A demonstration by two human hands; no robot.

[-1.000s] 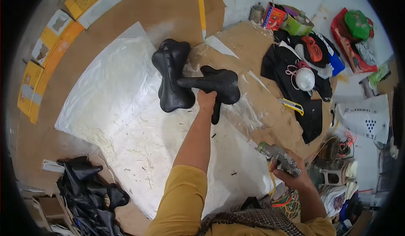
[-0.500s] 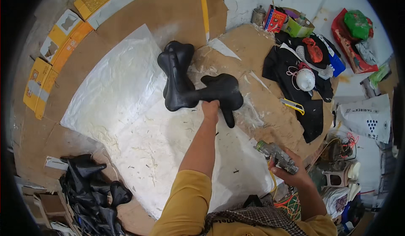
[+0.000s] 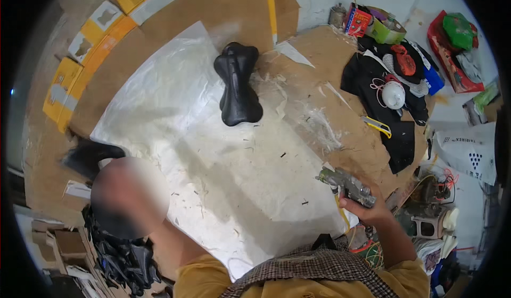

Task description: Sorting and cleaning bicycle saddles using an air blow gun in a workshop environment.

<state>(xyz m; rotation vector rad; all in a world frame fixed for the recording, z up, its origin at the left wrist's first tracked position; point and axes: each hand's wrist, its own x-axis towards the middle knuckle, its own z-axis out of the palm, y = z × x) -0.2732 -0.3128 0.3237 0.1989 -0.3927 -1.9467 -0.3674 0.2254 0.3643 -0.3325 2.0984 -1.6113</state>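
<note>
My left hand (image 3: 126,197) is at the left over the heap, too blurred to show its fingers. Right beside it is a smeared black moulded piece (image 3: 88,157), glossy and lobed; whether the hand grips it is hidden. Another black piece (image 3: 238,85), bone-shaped with a narrow waist, rests at the far middle of the white sheet (image 3: 213,181). At the right, my right hand (image 3: 367,207) is closed around a worn, grey-green metal hand tool (image 3: 348,186), which points leftward. A yellow strip or hose hangs below it.
More black pieces (image 3: 120,260) are heaped at lower left. A yellow utility knife (image 3: 378,127) lies on the brown board beside black cloth (image 3: 402,149). Behind are a white round object (image 3: 393,94) and a green box (image 3: 386,30). Yellow cartons (image 3: 64,87) line the far left edge.
My left hand has swung from the middle to the lower left, and the black piece it held is beside it there. The bone-shaped piece stays on the sheet. My right hand keeps the tool.
</note>
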